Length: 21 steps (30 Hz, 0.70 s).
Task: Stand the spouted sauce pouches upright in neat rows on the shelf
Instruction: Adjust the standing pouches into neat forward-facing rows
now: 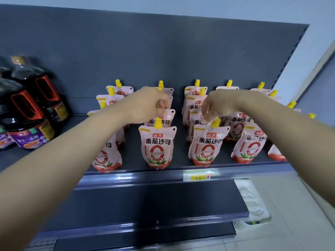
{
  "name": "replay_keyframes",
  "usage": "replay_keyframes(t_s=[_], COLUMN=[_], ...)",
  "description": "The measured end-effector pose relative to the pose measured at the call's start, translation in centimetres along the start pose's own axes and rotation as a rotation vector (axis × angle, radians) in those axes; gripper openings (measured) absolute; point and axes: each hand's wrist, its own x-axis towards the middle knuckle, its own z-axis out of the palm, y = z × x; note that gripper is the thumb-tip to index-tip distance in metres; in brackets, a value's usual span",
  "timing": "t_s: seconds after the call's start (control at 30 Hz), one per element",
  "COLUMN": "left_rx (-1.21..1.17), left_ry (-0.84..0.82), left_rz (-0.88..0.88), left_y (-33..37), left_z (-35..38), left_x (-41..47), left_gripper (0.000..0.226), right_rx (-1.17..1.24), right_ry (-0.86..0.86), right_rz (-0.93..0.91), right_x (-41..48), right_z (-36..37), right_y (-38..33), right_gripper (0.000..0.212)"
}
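Observation:
Several white-and-red sauce pouches with yellow spout caps stand upright in rows running front to back on the dark grey shelf (134,160). A front pouch (157,145) stands in the middle row, another front pouch (206,144) to its right. My left hand (146,105) reaches over the middle row, fingers pinched on the top of the second pouch (165,117) behind the front one. My right hand (220,105) hovers over the row to the right, fingers curled down at the top of a pouch (196,122) behind the front one; its spout is hidden.
Dark soy sauce bottles (29,113) with red handles stand at the shelf's left. A yellow price tag (198,177) sits on the shelf's front rail. Lower shelves (145,201) lie below, and a white tray (252,200) rests on the floor at right.

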Motion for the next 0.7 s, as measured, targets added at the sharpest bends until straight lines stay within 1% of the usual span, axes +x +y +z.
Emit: replay_keyframes(t_s=[0.1,0.2,0.33,0.43,0.5,0.53,0.63,0.7], left_rx=[0.035,0.103,0.097,0.032,-0.059,-0.087,-0.099,-0.08], left_ry=[-0.128,-0.228,-0.26,-0.275,-0.249,-0.209,-0.055,0.0], left_rz=[-0.01,-0.053,-0.067,-0.072,-0.075,-0.083,-0.143,-0.188], left_y=[0.3,0.0,-0.3,-0.3,-0.5,-0.7,-1.9,-3.1], left_z=[0.7,1.7,2.4,2.3,1.5,0.9,-0.7,-1.6], left_x=[0.5,0.6,0.6,0.6,0.6,0.8,2.1,3.3], left_gripper=[0.028,0.029,0.023,0.019,0.023,0.023,0.016,0.015], right_rx=[0.058,0.108,0.097,0.084,0.126,0.144,0.219,0.222], right_ry=[-0.057,-0.043,-0.005,-0.024,-0.022,0.0,0.134,0.204], right_rz=[-0.035,-0.066,-0.086,-0.111,-0.128,-0.139,-0.132,-0.124], right_x=[-0.1,0.4,1.2,1.4,1.5,1.5,2.3,3.2], right_z=[1.5,2.7,3.5,3.4,2.8,2.4,1.3,0.5], right_y=[0.4,0.7,0.7,0.6,0.8,0.8,1.3,1.5], right_gripper=[0.036,0.027,0.025,0.024,0.024,0.026,0.027,0.025])
